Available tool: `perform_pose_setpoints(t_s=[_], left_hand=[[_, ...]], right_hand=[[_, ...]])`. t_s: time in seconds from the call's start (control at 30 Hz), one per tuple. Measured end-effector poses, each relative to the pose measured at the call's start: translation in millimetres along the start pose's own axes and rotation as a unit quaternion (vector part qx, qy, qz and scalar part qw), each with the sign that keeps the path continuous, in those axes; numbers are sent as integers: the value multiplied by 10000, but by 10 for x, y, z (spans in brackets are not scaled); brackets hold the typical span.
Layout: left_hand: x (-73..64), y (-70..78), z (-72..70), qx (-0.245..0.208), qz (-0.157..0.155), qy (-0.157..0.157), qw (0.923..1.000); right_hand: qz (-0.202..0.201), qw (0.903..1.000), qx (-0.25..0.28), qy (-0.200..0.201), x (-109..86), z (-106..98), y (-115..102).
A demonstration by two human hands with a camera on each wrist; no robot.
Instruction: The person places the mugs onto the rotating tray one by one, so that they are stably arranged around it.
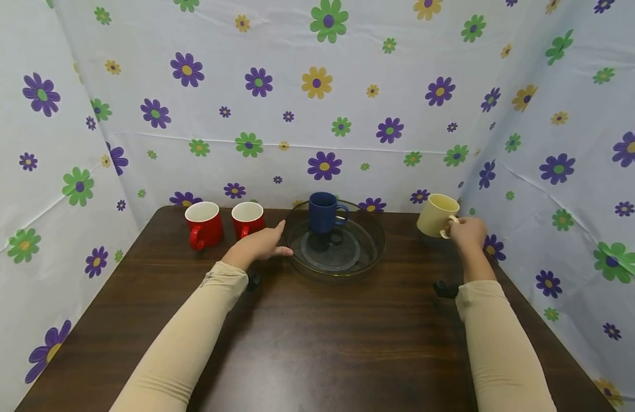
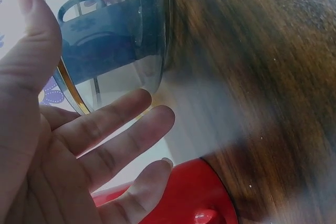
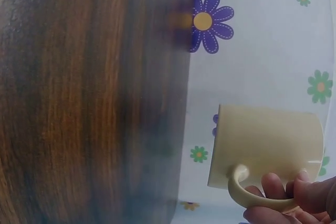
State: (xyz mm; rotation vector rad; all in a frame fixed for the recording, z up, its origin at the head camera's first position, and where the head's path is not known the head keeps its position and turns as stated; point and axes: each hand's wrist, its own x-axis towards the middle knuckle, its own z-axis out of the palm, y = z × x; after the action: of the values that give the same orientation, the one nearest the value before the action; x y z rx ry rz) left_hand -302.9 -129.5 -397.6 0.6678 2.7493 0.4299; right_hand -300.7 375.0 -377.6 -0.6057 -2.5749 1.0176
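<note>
My right hand [image 1: 468,233] pinches the handle of a pale yellow mug [image 1: 433,216], held slightly tilted over the right back of the table. In the right wrist view, fingers and thumb wrap the handle of this mug [image 3: 268,145]. On the other side, my left hand [image 1: 259,245] lies against the left side of a clear glass bowl [image 1: 334,275], thumb and fingers spread apart. The left wrist view has the thumb near the gilded rim and the fingers along the outer wall. Inside the bowl a dark blue mug [image 1: 321,213] stands upright, its handle toward the right.
Two red mugs with white insides stand at the back left: one [image 1: 206,230] farther out, the other [image 1: 245,222] just behind my left hand. The brown wooden table [image 1: 317,332] is bordered by flowered white cloth [image 1: 276,51] at the back and sides.
</note>
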Motion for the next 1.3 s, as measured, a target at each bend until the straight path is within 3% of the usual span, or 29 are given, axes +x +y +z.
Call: perform_pose_setpoints(t_s=[0.27, 0.87, 1.3], left_hand=[[-6, -19, 7, -90, -77, -45, 9999], [0, -21, 20, -15, -54, -20, 10000], [-5, -5, 15, 45, -40, -1, 10000]], right_hand=[[-39, 9999, 61, -117, -40, -51, -113], [-527, 9984, -95, -178, -155, -126, -420], [-532, 9976, 313, -309, -239, -98, -581]])
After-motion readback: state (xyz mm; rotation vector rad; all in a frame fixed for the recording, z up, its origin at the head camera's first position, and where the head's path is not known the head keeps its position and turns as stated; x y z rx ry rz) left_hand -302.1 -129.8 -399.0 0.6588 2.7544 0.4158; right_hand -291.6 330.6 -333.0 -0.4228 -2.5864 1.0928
